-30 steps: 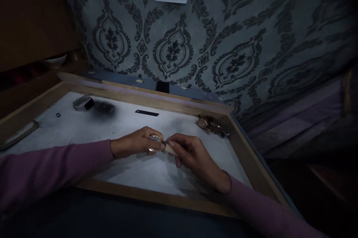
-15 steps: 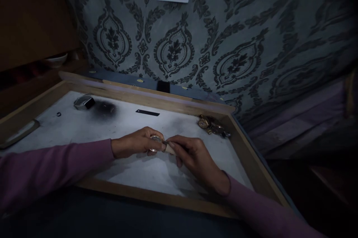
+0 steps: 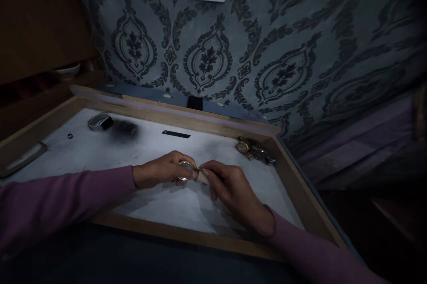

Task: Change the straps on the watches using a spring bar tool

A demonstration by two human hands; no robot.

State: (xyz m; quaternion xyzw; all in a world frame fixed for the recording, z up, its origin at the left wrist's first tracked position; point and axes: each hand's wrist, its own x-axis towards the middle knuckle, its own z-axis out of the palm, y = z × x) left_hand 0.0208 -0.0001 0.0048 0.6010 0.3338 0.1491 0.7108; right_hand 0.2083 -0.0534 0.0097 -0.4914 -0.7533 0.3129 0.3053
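Near the middle of the tray, my left hand (image 3: pixel 167 170) is closed around a round, silver-rimmed wristwatch (image 3: pixel 185 171), its face turned up. My right hand (image 3: pixel 233 184) meets it from the right, thumb and fingers pinched on a pale watch strap (image 3: pixel 203 178). The strap's upper end lies close against the watch's edge, by my left fingertips. Whether the two are joined is hidden by the fingers. Both hands are held just over the white surface.
A wooden-rimmed tray (image 3: pixel 187 230) surrounds the work. Inside lie a silver-banded watch (image 3: pixel 100 122), a small dark ring (image 3: pixel 70 136), a black strip (image 3: pixel 176 134), a pale curved frame (image 3: pixel 25 159) and several gold and silver watches (image 3: pixel 255 150). Patterned wall (image 3: pixel 207 59) rises behind.
Almost nothing differs. My right index finger has shifted slightly up at the strap's end, and both hands keep their hold.
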